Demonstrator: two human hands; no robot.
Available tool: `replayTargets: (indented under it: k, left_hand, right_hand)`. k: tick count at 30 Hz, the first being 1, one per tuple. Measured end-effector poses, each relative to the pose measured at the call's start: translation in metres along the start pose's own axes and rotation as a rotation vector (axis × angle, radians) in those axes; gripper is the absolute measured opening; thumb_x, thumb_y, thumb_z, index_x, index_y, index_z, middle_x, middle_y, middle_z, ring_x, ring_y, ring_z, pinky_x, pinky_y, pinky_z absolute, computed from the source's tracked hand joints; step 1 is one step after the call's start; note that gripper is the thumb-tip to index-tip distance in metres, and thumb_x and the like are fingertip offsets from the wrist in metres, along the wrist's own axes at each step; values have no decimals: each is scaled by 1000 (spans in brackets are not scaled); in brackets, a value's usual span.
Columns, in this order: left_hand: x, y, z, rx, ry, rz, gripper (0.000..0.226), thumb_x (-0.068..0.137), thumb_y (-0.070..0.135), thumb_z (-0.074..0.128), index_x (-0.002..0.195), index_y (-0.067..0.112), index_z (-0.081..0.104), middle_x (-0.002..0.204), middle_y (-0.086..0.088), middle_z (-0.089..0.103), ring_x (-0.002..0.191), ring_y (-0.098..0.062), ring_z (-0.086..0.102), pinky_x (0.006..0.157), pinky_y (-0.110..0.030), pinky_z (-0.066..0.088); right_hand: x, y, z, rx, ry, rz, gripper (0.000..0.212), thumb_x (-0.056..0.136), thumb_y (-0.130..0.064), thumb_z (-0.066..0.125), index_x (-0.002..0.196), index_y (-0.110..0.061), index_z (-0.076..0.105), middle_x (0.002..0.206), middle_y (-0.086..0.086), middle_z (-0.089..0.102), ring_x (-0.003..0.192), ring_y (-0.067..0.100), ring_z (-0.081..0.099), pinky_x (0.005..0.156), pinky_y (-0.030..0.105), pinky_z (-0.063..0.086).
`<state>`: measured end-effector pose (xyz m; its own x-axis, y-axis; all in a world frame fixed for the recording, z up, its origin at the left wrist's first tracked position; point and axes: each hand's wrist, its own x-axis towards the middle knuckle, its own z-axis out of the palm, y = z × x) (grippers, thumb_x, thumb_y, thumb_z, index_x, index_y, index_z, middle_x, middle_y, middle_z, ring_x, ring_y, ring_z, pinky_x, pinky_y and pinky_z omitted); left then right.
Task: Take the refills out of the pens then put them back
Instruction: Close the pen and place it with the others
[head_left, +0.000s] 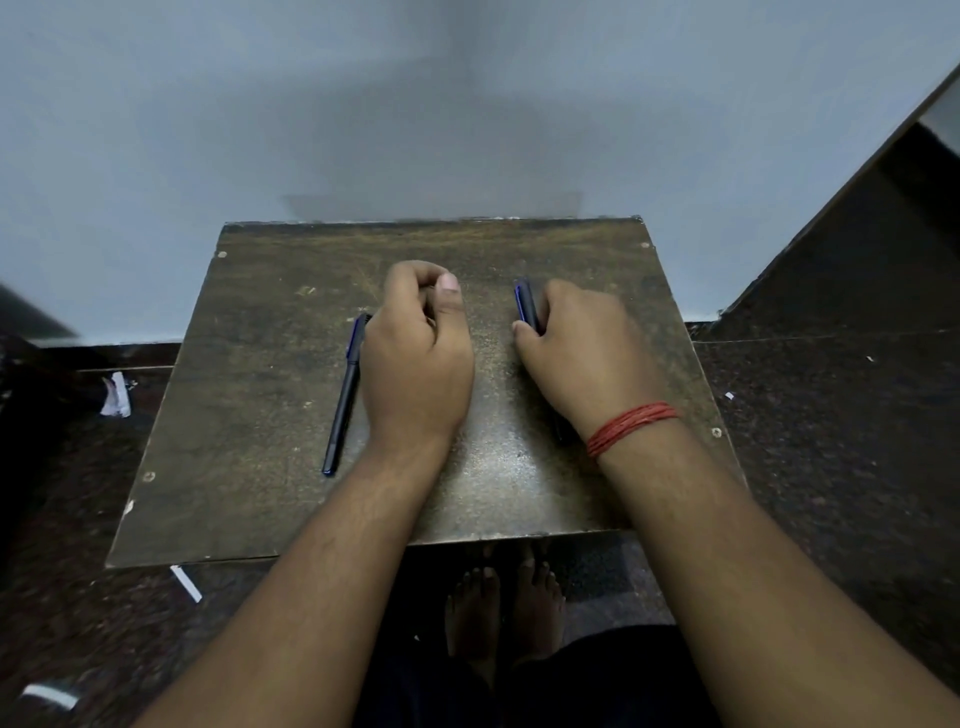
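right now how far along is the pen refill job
Nothing looks done: no loose refill shows on the table. The left pen lies whole and untouched beside the left hand, which is curled shut on nothing I can see. The right hand is closing on the right pen, apparently a first pickup. Both refills seem still to come out and go back.

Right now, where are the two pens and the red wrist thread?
left pen (343, 400), head view, mid barrel.
right pen (527, 306), head view, exposed upper end.
red thread (631, 426), head view, middle of the band.
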<state>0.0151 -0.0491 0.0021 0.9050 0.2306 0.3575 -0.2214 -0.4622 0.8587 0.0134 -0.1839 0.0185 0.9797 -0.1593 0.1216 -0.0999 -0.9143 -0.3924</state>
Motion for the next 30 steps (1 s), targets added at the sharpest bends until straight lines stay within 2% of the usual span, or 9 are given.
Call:
replayTargets:
  k: [5, 8, 11, 16, 20, 26, 30]
  left_hand:
    - [0, 1, -1, -18, -7, -11, 17, 102, 31, 46, 101, 18, 57, 71, 7, 63, 69, -16, 64, 65, -46, 52]
    - [0, 3, -2, -18, -13, -11, 15, 103, 30, 46, 101, 18, 57, 71, 8, 62, 68, -15, 63, 65, -45, 52]
    - [0, 4, -2, -14, -6, -10, 14, 103, 28, 47, 101, 18, 57, 71, 9, 62, 68, -13, 62, 65, -44, 52]
    - [0, 3, -2, -2, -4, 7, 14, 102, 27, 48, 100, 17, 57, 70, 10, 61, 67, -12, 62, 64, -44, 51]
    - [0, 2, -2, 8, -10, 9, 14, 103, 28, 48, 102, 17, 57, 71, 10, 62, 68, -12, 62, 64, -43, 52]
    - [0, 0, -1, 15, -8, 16, 14, 102, 28, 48, 102, 17, 57, 72, 8, 63, 68, -12, 63, 64, -42, 53]
    - [7, -4, -9, 25, 36, 5, 11, 100, 27, 50, 100, 19, 57, 73, 9, 62, 69, -11, 63, 63, -35, 52]
  right_hand:
    - [-1, -5, 0, -188, -3, -11, 22, 94, -41, 54, 90, -19, 57, 86, 5, 64, 87, 30, 64, 63, 31, 36]
    - [-1, -5, 2, -209, -18, -12, 21, 94, -41, 53, 86, -22, 51, 79, 1, 55, 88, 29, 63, 63, 31, 33]
    - [0, -3, 2, -219, -14, -5, 22, 94, -42, 54, 85, -23, 48, 81, 1, 57, 85, 27, 60, 62, 31, 33]
    - [1, -2, 0, -227, -22, 13, 20, 95, -41, 55, 86, -24, 49, 77, -3, 49, 73, 22, 45, 62, 30, 32]
    - [2, 1, 0, -217, -27, 25, 20, 95, -36, 55, 83, -22, 49, 73, -4, 47, 72, 22, 45, 59, 31, 31]
    - [2, 1, -7, -127, -55, 38, 33, 94, -51, 56, 79, -22, 50, 77, -4, 59, 75, 22, 56, 62, 31, 38]
    - [0, -2, -16, -56, -25, 37, 33, 97, -48, 54, 79, -21, 52, 71, -6, 55, 70, 20, 52, 60, 30, 36]
